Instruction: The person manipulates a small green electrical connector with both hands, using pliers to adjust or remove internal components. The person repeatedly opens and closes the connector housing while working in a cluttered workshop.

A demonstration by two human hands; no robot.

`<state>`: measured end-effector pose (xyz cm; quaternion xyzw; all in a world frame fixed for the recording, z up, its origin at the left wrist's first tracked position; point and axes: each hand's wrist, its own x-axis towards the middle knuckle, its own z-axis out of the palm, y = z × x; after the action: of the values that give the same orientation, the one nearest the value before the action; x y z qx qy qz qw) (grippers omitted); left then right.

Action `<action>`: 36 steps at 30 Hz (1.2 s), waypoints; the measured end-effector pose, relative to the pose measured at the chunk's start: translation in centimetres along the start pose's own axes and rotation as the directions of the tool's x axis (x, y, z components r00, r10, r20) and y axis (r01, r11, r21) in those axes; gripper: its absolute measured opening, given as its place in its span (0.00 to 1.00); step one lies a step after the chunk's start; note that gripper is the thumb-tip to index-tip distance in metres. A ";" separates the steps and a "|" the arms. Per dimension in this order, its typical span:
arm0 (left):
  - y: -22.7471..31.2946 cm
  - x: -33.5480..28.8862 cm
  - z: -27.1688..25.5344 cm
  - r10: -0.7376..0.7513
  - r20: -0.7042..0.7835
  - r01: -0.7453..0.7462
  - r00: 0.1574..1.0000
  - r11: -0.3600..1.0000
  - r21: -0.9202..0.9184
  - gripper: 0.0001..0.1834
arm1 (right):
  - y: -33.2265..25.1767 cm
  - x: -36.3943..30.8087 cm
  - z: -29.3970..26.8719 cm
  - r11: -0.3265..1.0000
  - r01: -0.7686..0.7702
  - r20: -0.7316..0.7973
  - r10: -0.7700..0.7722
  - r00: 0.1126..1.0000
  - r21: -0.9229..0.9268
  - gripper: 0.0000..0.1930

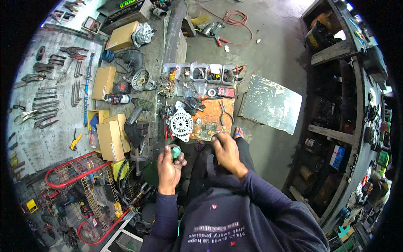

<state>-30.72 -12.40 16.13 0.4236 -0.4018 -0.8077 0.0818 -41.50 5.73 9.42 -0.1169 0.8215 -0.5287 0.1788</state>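
My left hand (168,171) is raised left of my lap, its fingers curled around a small pale-green piece (176,151) whose kind I cannot make out. My right hand (227,153) hangs above my lap with its fingers curled in; whatever it may hold is hidden. Just beyond the hands, a round silver alternator housing (181,124) with slotted vents lies at the left side of an orange, worn work board (212,131). Pliers (226,114) with dark handles rest on the board's right part. Small dark parts (194,105) are heaped at its far left corner.
Clear plastic bins (198,72) of small parts line the far side of the board. A scuffed metal-topped stool (275,103) stands at the right. Cardboard boxes (111,138) and a drill (136,110) lie left. A wooden shelf (331,134) runs along the right; a red hose (236,17) lies on the floor.
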 end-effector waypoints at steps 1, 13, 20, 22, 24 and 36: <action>0.2 0.1 0.7 -0.049 0.048 0.051 0.998 0.998 -0.044 0.19 | 3.9 1.2 1.4 0.979 -0.163 0.054 0.170 0.984 -0.121 0.12; -3.8 4.4 2.6 -0.148 0.341 0.231 0.928 0.948 -0.218 0.18 | 21.9 12.1 11.2 0.926 -0.086 0.093 0.128 0.987 -0.367 0.15; -1.6 4.5 2.0 -0.113 0.460 0.237 0.881 0.946 -0.222 0.23 | 26.7 12.3 7.4 0.829 -0.268 -0.101 0.251 0.963 -0.491 0.19; -1.4 4.2 1.8 -0.101 0.463 0.227 0.880 0.948 -0.224 0.23 | 26.8 12.5 7.3 0.830 -0.273 -0.068 0.276 0.959 -0.486 0.20; -0.9 4.1 2.3 -0.102 0.478 0.232 0.872 0.947 -0.221 0.24 | 28.5 13.0 6.7 0.845 -0.247 -0.126 0.212 0.969 -0.475 0.17; 2.6 0.6 4.1 -0.053 0.500 0.191 0.865 0.955 -0.229 0.23 | 13.3 9.1 -2.8 0.983 0.031 -0.013 -0.029 1.000 0.181 0.09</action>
<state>-34.77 -12.00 18.90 0.2157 -0.2673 -0.9390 -0.0169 -50.97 10.11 -3.21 -0.1099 0.7690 -0.6044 0.1767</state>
